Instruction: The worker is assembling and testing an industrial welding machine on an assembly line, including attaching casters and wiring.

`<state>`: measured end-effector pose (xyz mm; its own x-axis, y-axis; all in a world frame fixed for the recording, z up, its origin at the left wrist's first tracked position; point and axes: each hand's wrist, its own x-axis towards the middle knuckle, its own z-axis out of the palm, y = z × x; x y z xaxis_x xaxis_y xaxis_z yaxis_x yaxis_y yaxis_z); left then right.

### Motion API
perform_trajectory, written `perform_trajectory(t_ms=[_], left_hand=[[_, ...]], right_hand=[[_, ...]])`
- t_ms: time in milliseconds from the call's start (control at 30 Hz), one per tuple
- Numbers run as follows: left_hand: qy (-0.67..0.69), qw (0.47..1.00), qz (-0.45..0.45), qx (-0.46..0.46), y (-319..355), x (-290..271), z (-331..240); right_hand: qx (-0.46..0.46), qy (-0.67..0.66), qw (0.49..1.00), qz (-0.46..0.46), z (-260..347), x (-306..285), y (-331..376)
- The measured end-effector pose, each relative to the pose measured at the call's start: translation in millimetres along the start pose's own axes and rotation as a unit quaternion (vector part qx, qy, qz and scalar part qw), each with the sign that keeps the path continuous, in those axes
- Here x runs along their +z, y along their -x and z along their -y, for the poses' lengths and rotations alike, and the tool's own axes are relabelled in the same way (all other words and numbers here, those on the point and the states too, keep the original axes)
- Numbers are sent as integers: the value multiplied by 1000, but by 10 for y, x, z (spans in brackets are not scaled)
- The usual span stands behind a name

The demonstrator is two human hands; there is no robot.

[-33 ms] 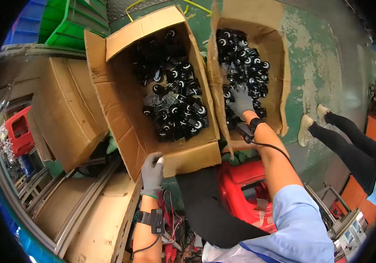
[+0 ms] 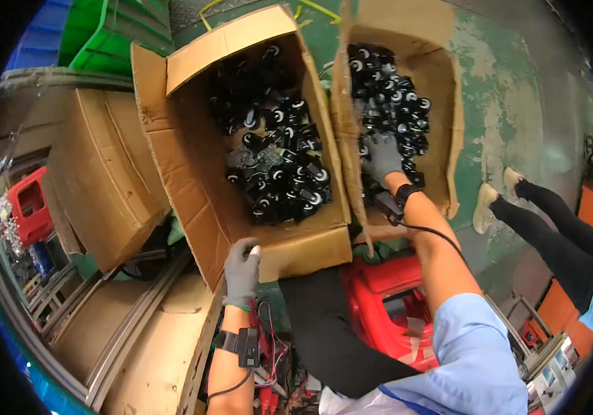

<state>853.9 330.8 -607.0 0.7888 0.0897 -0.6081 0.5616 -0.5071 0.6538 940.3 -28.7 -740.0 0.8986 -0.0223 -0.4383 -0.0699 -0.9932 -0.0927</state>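
Two open cardboard boxes stand side by side, holding many small black caster wheels with pale hubs. My right hand [image 2: 383, 160], in a grey glove, reaches into the right box [image 2: 441, 159]. Its stretched fingertips touch the casters [image 2: 396, 111] there, and no caster shows lifted in it. Beside the near left corner of the left box [image 2: 189, 187] is my left hand [image 2: 242, 275], gloved too. Its fingers are curled in toward the thumb, and the palm is hidden. More casters [image 2: 286, 155] lie in the left box, with clear plastic among them.
Another cardboard box [image 2: 113, 183] leans at the left, above a wooden board [image 2: 151, 346]. A red plastic stool [image 2: 379, 280] stands close to me, near tangled cables [image 2: 265, 346]. Green crates [image 2: 134, 34] are at the far left. Another person's legs [image 2: 552, 214] show at the right.
My right hand has shifted slightly within the right box, its fingers still among the casters. The left hand keeps its place, its fingers slightly more curled.
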Motion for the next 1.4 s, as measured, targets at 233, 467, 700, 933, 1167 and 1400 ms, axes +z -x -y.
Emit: perform_trajectory(t_ms=[233, 467, 700, 933, 1167, 1400], left_hand=[[-198, 978, 59, 12, -818, 351, 36], [-286, 937, 163, 118, -1500, 1029, 22], [-448, 854, 235, 121, -1291, 1442, 3], [-436, 857, 192, 196, -1121, 1166, 438], [-410, 852, 247, 215, -1205, 1119, 303], [-199, 961, 75, 177, -907, 703, 152]], right_hand=[[310, -413, 839, 173, -353, 765, -589], [109, -215, 948, 208, -277, 562, -534], [-17, -134, 963, 233, -209, 174, -174], [-118, -71, 958, 252, -64, -477, 40], [-27, -361, 910, 202, -156, 310, 58], [-136, -182, 969, 102, -390, 784, 289]])
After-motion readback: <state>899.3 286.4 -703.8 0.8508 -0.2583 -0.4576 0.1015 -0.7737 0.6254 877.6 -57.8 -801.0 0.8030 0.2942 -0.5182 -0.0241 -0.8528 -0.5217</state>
